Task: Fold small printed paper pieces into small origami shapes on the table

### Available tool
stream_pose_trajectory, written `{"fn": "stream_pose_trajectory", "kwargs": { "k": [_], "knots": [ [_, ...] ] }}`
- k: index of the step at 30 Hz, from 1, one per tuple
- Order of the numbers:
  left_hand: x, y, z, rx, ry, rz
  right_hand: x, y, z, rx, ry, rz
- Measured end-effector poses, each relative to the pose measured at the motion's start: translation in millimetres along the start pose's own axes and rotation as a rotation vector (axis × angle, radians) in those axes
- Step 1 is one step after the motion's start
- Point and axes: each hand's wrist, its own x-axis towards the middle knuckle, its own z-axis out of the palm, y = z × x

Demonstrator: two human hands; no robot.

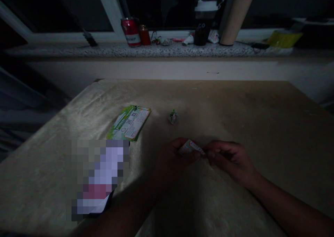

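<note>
Between my two hands, above the middle of the table, is a small folded piece of printed paper (190, 146). My left hand (173, 157) is closed around it, thumb on top. The fingertips of my right hand (229, 157) pinch together at the paper's right corner; the dim light hides exactly what they grip. Beyond my hands lies a small folded paper shape (173, 116) with green and white print. To the left is a stack of green printed cards (130, 122), with codes and text on the top one.
A lit phone (100, 205), mostly blurred out, lies left of my left forearm on the cloth-covered table (261, 108). On the windowsill (104, 51) stand a red can (131, 32), a lighter-like red item (144, 35), a dark cup (202, 28) and a thick tube (237, 18).
</note>
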Motion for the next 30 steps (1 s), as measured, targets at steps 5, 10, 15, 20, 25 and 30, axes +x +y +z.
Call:
{"fn": "stream_pose_trajectory", "kwargs": {
  "k": [5,10,15,20,25,30],
  "knots": [
    [1,-2,-0.3,-0.030,-0.018,0.011,0,5,1,0.125,-0.081,0.071],
    [1,-8,1.3,-0.097,-0.092,0.010,1,11,3,0.269,-0.236,0.187],
    [1,-11,-0.2,-0.092,-0.185,-0.001,1,11,2,0.357,-0.325,0.277],
    [1,-9,-1.6,-0.020,-0.167,-0.038,0,10,1,0.327,-0.360,0.301],
    [0,0,0.3,-0.045,-0.161,-0.073,-4,10,2,0.253,-0.364,0.269],
    [-1,1,1.3,-0.055,-0.150,-0.068,-5,13,1,0.268,-0.374,0.254]
  ]
}}
